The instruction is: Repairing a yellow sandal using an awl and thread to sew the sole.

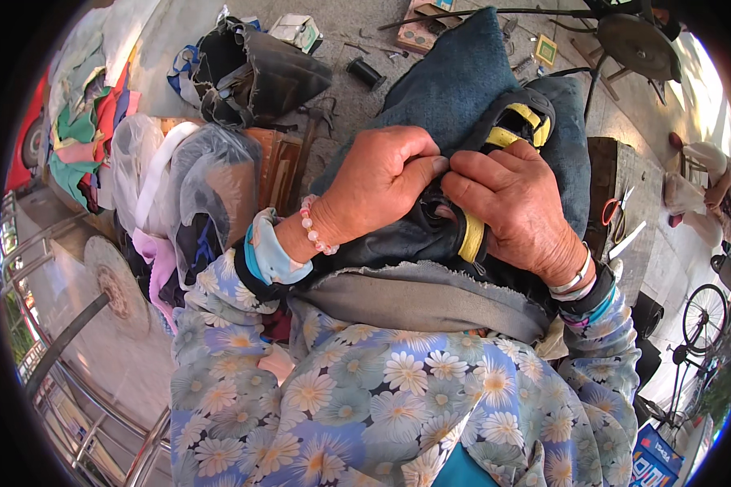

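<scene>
Right hand (505,199): grips shoe (503,136), apparently bracing it. Left hand (386,178): pinched closed beside right; content unclear. Shoe: beneath hands, toward one o'clock, over blue cloth (451,77), likely for support.

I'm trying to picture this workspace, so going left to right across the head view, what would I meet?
Multicoloured heaped cloths, crumpled translucent plastic, bare left hand, bare right hand, orange-handled metal scissors, dark spoked-wheel bicycle.
</scene>
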`<state>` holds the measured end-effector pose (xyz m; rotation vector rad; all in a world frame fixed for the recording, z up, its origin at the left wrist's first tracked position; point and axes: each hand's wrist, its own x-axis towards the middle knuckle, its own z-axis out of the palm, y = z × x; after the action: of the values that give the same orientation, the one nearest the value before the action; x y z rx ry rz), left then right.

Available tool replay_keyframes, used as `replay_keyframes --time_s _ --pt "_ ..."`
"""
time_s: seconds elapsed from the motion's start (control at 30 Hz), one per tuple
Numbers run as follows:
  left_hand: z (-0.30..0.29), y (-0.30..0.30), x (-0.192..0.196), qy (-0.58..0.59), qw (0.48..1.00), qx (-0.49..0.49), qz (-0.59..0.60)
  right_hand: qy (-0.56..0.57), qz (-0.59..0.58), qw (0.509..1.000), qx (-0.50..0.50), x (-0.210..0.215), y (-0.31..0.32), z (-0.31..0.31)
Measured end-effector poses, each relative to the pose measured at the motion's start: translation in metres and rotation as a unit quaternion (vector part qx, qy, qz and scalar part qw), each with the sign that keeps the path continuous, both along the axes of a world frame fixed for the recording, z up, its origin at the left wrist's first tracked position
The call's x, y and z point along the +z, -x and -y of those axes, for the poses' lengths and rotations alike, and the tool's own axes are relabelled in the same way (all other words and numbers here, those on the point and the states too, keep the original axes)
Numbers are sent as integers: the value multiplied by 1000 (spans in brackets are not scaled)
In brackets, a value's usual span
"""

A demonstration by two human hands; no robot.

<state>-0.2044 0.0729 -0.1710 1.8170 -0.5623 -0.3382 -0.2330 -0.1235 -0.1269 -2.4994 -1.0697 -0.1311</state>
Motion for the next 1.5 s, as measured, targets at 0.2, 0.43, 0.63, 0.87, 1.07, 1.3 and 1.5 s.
replay_keyframes --time_s 0.2,0.43,0.63,0.87,1.07,1.3,1.5 --pt "5 5 2 -12 999 19 45 20 1 999 -34 5 5 -5" --pt "-3 14 5 -82 990 35 105 12 18 996 -89 -7 14 -8" --pt "-17 32 27 -97 994 -50 30 4 32 993 -111 -10 18 -3" --pt "-6 35 35 -169 964 -37 204 26 40 991 -122 -12 14 -9" --pt "4 35 33 -179 962 -35 201 9 3 995 -96 -12 8 -1" --pt "7 25 26 -219 956 -37 190 -143 -19 987 -67 -24 13 15" --pt "-2 23 31 -245 952 -44 180 -320 57 869 -373 -49 59 142"
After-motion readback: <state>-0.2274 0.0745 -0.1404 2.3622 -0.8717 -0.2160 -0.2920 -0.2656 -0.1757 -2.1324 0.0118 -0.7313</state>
